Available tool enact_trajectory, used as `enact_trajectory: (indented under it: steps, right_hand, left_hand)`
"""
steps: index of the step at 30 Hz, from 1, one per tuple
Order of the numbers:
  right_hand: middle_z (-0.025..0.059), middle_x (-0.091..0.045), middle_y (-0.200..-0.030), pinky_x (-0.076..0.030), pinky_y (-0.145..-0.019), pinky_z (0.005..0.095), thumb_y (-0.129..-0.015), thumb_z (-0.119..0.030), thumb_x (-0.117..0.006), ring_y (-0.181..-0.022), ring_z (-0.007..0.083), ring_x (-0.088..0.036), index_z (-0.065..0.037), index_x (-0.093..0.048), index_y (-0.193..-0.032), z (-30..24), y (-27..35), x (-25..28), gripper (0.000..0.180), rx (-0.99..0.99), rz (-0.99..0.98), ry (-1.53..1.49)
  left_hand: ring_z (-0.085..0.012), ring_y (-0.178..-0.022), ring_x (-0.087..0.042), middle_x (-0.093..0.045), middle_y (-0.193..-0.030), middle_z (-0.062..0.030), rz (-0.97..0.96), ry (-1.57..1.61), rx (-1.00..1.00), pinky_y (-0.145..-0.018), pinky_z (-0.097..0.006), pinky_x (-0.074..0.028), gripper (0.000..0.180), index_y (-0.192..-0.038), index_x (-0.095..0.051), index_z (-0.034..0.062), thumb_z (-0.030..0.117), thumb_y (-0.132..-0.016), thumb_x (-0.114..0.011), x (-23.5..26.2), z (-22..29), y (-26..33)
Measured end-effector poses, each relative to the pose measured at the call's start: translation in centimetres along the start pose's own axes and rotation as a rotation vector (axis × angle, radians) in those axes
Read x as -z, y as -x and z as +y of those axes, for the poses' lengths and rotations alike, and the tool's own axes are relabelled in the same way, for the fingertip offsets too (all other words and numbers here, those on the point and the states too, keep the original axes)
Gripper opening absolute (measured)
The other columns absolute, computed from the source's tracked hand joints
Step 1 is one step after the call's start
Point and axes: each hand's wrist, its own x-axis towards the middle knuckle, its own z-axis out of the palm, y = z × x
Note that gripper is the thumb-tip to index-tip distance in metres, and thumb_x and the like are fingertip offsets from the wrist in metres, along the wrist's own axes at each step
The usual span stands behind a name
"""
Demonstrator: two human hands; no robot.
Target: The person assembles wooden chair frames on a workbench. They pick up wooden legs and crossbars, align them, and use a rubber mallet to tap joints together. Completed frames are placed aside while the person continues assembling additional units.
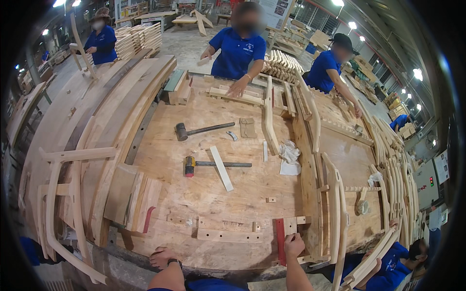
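Workshop bench carries two mallets. Left hand rests open on the near edge; right hand is clenched, touching a red strip beside a wooden block.

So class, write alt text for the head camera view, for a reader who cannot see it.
A person's left hand rests on a wooden workbench's near edge; the right hand touches a red strip. Two mallets lie mid-bench; three co-workers stand beyond.

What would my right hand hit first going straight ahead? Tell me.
Probably the small wooden block just beyond your right hand, beside the red strip; depth is hard to judge.
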Motion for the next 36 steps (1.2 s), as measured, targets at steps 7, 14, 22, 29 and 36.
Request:
enact_trajectory:
  steps: [7,14,22,29,36]
  right_hand:
    - [0.0198,-0.066,-0.073,-0.052,-0.065,0.0499,-0.085,-0.024,-0.056,-0.069,0.04,-0.065,-0.005,-0.061,-0.076,0.48,-0.08,-0.02,0.022,-0.014,-0.003,0.03]
    - [0.0199,-0.066,-0.072,-0.051,-0.065,0.0506,-0.086,-0.025,-0.056,-0.069,0.0404,-0.065,-0.005,-0.06,-0.076,0.31,-0.03,-0.16,0.023,-0.02,-0.008,-0.002]
    - [0.0199,-0.065,-0.071,-0.05,-0.063,0.0512,-0.085,-0.023,-0.057,-0.066,0.041,-0.064,-0.005,-0.059,-0.075,0.71,0.02,-0.47,0.021,0.011,0.021,0.007]
    - [0.0202,-0.066,-0.071,-0.051,-0.063,0.0505,-0.085,-0.022,-0.057,-0.067,0.0408,-0.065,-0.005,-0.06,-0.075,0.52,-0.02,-0.35,0.021,0.005,0.017,0.02]
    - [0.0206,-0.065,-0.071,-0.051,-0.064,0.0506,-0.085,-0.022,-0.056,-0.067,0.0412,-0.065,-0.005,-0.06,-0.075,0.2,-0.07,-0.24,0.02,0.005,0.015,0.019]
  left_hand:
    - [-0.0344,-0.105,-0.057,-0.056,-0.117,-0.0197,-0.03,0.003,0.002,-0.077,-0.05,-0.051,0.058,-0.122,-0.051,-0.0038,0.045,-0.092,-0.039,0.36,0.17,0.34]
    - [-0.0349,-0.104,-0.057,-0.057,-0.116,-0.0198,-0.06,0.022,0.007,-0.077,-0.051,-0.051,0.057,-0.12,-0.051,-0.0042,0.043,-0.092,-0.039,0.54,0.15,0.22]
    - [-0.0346,-0.102,-0.058,-0.057,-0.114,-0.0192,0.011,0.019,-0.004,-0.075,-0.049,-0.052,0.055,-0.118,-0.053,-0.0034,0.043,-0.092,-0.039,0.7,0.15,0.36]
    - [-0.034,-0.103,-0.058,-0.057,-0.114,-0.0186,-0.018,-0.006,0.005,-0.075,-0.049,-0.052,0.056,-0.119,-0.053,-0.0034,0.044,-0.091,-0.04,0.71,0.18,0.35]
    - [-0.0336,-0.103,-0.058,-0.057,-0.115,-0.0189,0.01,-0.004,0.004,-0.076,-0.049,-0.052,0.058,-0.12,-0.053,-0.0032,0.045,-0.091,-0.041,0.44,0.19,0.22]
